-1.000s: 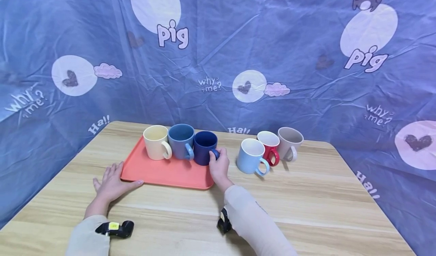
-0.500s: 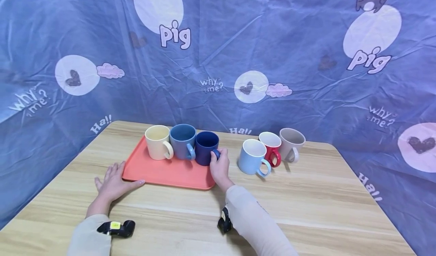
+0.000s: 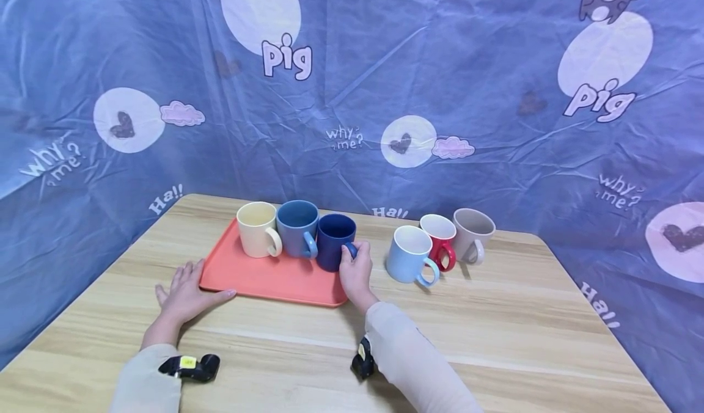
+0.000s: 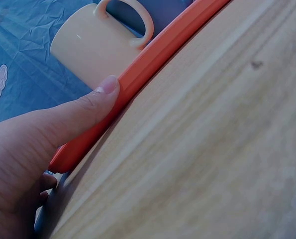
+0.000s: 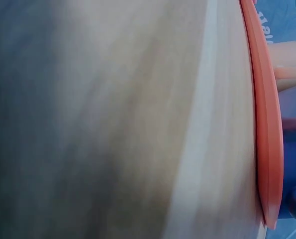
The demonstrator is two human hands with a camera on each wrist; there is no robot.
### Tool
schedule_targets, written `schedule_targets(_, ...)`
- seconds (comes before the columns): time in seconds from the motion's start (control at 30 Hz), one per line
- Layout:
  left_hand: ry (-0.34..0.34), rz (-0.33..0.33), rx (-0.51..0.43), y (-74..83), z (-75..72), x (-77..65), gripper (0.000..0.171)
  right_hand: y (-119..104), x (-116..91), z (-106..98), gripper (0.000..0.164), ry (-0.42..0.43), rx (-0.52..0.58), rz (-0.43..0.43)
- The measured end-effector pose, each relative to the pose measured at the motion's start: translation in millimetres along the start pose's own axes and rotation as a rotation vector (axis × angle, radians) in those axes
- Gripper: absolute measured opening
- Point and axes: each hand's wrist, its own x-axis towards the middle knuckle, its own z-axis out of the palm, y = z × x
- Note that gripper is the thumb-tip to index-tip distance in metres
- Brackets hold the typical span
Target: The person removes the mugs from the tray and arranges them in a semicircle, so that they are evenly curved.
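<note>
An orange-red tray [image 3: 258, 283] lies on the table, with a row of mugs along its far side. From the left stand a cream mug [image 3: 256, 233], a mid-blue mug [image 3: 297, 233] and a dark blue mug [image 3: 334, 242], all upright. My right hand [image 3: 357, 275] pinches the dark blue mug's handle at the tray's right side. My left hand [image 3: 184, 297] spreads its fingers around the tray's near left corner. In the left wrist view the thumb [image 4: 83, 112] rests along the tray's rim. The right wrist view barely shows the right hand.
Right of the tray, a light blue mug [image 3: 408, 257], a red mug [image 3: 440, 245] with a white inside and a grey mug [image 3: 472, 233] stand close together on the wooden table [image 3: 495, 333]. A blue printed curtain [image 3: 352, 83] hangs behind the table.
My right hand has shifted the dark blue mug very slightly toward the tray's near side. The left hand keeps its place at the tray's corner. The head view has turned slightly.
</note>
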Motion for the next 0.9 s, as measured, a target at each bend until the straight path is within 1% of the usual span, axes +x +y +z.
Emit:
schedule_targets(0.13,0.000,0.004,0.002,-1.2,1.4,1.3,0.114,-3.3,-0.9,-2.6,0.011,0.018,0.001,-0.010)
schedule_targets(0.33,-0.006,0.001,0.004,-1.6,2.4,1.9,0.115,-10.9,0.2,-7.0,0.011,0.058,-0.015,-0.075)
schedule_targets(0.47,-0.006,0.000,0.003,-1.1,1.9,1.3,0.115,-19.7,2.6,-12.2,0.010,0.076,0.013,-0.115)
schedule_targets(0.57,-0.009,-0.003,0.004,-0.8,1.9,0.9,0.115,-26.2,5.6,-17.3,0.010,0.081,0.038,-0.122)
schedule_targets(0.67,-0.009,-0.001,0.005,-1.1,1.9,0.7,0.115,-32.9,9.3,-23.1,0.011,0.082,0.051,-0.105)
schedule_targets(0.77,-0.005,0.004,0.006,-1.4,1.5,0.7,0.114,-40.6,14.1,-29.8,0.011,0.094,0.035,-0.109)
schedule_targets(0.9,-0.006,0.005,0.002,-1.2,1.2,0.5,0.114,-49.6,21.7,-39.7,0.012,0.125,-0.012,-0.139)
